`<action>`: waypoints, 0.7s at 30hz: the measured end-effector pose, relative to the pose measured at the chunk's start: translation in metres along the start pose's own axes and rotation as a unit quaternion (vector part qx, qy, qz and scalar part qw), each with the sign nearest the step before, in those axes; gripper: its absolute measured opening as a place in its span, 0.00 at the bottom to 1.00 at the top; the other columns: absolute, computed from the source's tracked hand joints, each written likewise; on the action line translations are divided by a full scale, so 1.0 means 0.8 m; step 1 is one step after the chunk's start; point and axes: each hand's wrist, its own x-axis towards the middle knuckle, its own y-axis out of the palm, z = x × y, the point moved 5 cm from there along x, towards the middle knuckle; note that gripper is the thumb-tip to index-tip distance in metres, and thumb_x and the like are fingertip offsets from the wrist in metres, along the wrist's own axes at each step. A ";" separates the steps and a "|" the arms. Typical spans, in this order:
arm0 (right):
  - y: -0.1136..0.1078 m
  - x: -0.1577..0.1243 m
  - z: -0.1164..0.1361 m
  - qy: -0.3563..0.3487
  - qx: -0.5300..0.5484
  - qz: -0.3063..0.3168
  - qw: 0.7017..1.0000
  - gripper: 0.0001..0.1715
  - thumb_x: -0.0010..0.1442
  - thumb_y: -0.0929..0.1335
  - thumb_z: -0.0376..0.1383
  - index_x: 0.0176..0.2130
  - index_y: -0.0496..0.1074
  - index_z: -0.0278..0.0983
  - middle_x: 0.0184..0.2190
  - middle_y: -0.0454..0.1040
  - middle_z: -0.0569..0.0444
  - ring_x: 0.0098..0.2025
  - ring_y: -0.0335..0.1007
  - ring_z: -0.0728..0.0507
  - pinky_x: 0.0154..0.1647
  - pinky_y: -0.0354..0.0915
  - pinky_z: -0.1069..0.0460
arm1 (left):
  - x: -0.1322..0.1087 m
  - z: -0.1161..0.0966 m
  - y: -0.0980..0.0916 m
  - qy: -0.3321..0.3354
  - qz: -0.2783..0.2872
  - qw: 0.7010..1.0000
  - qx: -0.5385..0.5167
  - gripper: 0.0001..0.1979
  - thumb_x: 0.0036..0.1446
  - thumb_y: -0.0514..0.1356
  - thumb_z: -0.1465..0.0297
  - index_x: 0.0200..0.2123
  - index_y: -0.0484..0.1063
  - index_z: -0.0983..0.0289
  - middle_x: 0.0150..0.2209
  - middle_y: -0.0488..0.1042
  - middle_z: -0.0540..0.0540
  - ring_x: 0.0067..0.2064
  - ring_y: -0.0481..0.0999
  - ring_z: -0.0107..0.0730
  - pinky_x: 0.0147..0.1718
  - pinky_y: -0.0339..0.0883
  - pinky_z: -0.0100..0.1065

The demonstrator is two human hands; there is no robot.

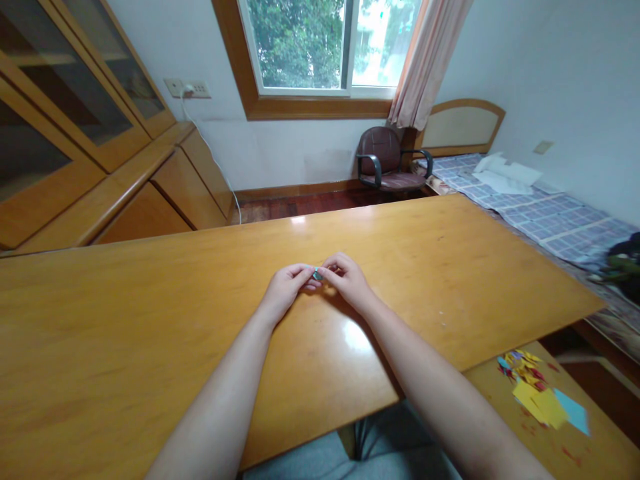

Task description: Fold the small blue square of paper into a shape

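Between my fingertips, over the middle of the wooden table [150,320], is a small light-blue folded piece of paper [317,274]. My left hand [290,287] pinches its left side between thumb and fingers. On the other side, the thumb and forefinger of my right hand [346,277] close on its right edge. Most of the piece is covered by the fingers, so its exact folded shape is hard to make out. Both forearms reach in from the table's near edge.
At the lower right, a lower surface [493,393] holds a pile of small colourful folded papers [523,370], yellow sheets [543,403] and a blue sheet [573,412]. Beyond the table stand a chair [381,157], a bed [545,207] and a cabinet [135,193].
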 end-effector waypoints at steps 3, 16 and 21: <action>0.003 0.001 -0.007 0.047 0.053 0.010 0.997 0.13 0.56 0.70 0.44 0.30 0.71 0.36 0.29 0.72 0.56 0.30 0.67 0.49 0.32 0.64 0.54 | 0.000 -0.001 0.000 0.007 -0.003 1.000 0.005 0.19 0.48 0.65 0.54 0.32 0.77 0.66 0.30 0.80 0.57 0.32 0.78 0.36 0.37 0.72 0.36; 0.007 0.000 -0.012 0.086 0.091 0.021 0.992 0.13 0.52 0.72 0.43 0.30 0.71 0.35 0.25 0.71 0.58 0.27 0.64 0.51 0.30 0.61 0.55 | -0.001 -0.003 0.001 0.005 0.004 1.000 0.016 0.21 0.49 0.64 0.52 0.30 0.76 0.66 0.29 0.80 0.58 0.32 0.78 0.37 0.37 0.73 0.36; 0.007 0.000 -0.014 0.070 0.067 0.024 0.995 0.12 0.53 0.71 0.42 0.31 0.71 0.36 0.26 0.72 0.57 0.27 0.65 0.50 0.29 0.62 0.55 | -0.001 -0.002 0.000 -0.001 0.004 1.000 0.006 0.20 0.49 0.64 0.52 0.30 0.76 0.66 0.29 0.80 0.57 0.31 0.78 0.36 0.36 0.73 0.36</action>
